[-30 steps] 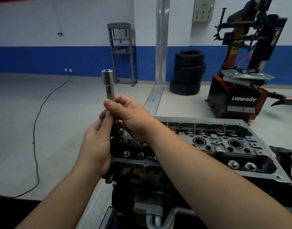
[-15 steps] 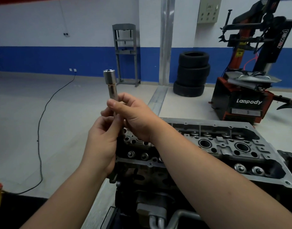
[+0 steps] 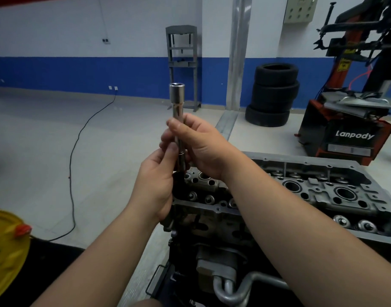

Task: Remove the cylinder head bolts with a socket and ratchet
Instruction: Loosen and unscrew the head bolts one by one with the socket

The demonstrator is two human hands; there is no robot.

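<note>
I hold a long chrome socket (image 3: 177, 100) on an extension bar upright in front of me, its open end pointing up. My right hand (image 3: 203, 147) wraps the shaft from the right, fingers curled over it. My left hand (image 3: 157, 180) grips the lower part, where a dark ratchet head (image 3: 178, 177) shows between palm and fingers. Below and behind the hands lies the grey cylinder head (image 3: 318, 191) on the engine block, with round bores and valve springs visible. The ratchet handle is hidden by my left hand.
A tyre changer (image 3: 354, 120) stands at the back right beside a stack of tyres (image 3: 272, 96). A grey press frame (image 3: 183, 63) is against the blue-striped wall. A black cable (image 3: 79, 138) runs over the floor at the left. A yellow container (image 3: 6, 247) sits at the lower left edge.
The hands and tool stay together in the same grip; the view has shifted slightly, and the socket now sits a little more central. The right fingers have slid a bit along the shaft.
</note>
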